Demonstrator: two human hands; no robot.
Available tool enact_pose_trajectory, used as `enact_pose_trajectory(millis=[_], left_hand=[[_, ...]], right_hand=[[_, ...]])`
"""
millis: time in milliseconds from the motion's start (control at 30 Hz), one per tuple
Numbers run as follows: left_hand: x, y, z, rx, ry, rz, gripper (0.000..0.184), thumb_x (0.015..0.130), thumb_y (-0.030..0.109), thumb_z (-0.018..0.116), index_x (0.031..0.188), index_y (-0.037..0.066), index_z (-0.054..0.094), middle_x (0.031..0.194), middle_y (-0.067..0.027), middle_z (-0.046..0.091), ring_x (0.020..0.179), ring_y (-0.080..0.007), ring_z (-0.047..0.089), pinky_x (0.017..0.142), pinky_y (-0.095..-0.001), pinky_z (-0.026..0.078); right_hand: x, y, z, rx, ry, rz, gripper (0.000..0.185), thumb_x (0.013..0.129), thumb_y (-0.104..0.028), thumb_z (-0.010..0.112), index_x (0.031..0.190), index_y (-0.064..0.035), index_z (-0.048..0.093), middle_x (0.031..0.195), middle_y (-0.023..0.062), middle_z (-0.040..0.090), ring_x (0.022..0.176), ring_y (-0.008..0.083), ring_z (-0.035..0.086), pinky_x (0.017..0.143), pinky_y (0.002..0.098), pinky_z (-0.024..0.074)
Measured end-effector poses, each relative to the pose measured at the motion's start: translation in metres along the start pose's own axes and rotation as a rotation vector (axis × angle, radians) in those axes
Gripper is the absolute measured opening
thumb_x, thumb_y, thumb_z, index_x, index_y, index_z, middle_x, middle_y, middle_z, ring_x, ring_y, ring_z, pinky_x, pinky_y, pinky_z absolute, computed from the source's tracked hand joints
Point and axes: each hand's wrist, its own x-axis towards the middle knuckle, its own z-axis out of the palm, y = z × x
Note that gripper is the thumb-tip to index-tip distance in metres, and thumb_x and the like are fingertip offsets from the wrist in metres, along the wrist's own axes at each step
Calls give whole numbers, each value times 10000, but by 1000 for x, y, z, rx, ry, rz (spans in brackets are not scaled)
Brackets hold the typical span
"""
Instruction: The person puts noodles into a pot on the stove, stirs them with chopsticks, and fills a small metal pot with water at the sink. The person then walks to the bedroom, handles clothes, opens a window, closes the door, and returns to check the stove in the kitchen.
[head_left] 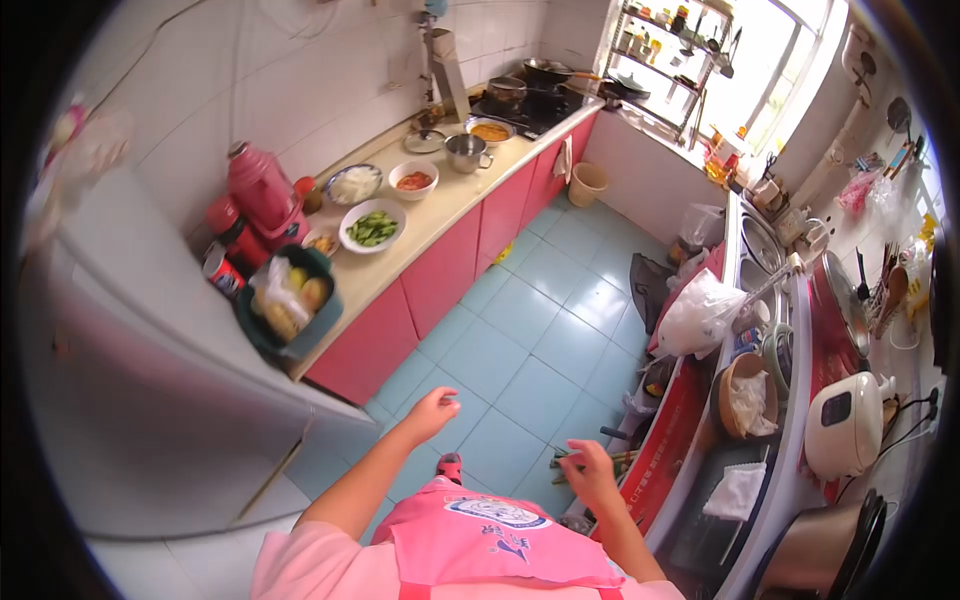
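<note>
My left hand (434, 414) hangs over the tiled floor, fingers loosely bent and apart, with nothing in it. Lower on the right, my right hand (590, 471) is also empty, its thumb and fingers spread. Behind its fingers, some green stalks (556, 462) lie low by the right-hand unit. A pink apron (470, 535) covers my front, and one red shoe (450, 467) shows beneath me. Neither hand touches anything. On the left counter stand a bowl of cut green vegetables (371, 227), a bowl of red pieces (413, 180) and a plate of white pieces (355, 184).
A grey fridge (190, 370) fills the left side. Along the left counter (440, 225) are a green basin (318, 335), a pink thermos (262, 185), a steel pot (466, 153) and a stove (530, 110). Rightward are a white bag (700, 312) and a rice cooker (846, 425).
</note>
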Motion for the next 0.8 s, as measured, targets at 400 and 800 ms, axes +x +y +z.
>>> enact_pose_trajectory(millis=[400,800], left_hand=[[332,205,66,-40,-157,-40,398,922,227,542,1281,77,455,1182,-82,570,1035,-162,567,838,-348,474],[577,335,63,-543,43,-179,366,952,239,503,1265,61,438,1154,-99,559,1008,-191,558,790,-371,500]], right_hand=[[327,115,-134,-5,131,18,277,774,-32,688,1032,6,594,974,149,611,781,219,665,689,303,531],[706,126,-216,70,-89,-155,253,790,-28,684,1029,-18,601,978,130,620,826,224,658,661,303,520]])
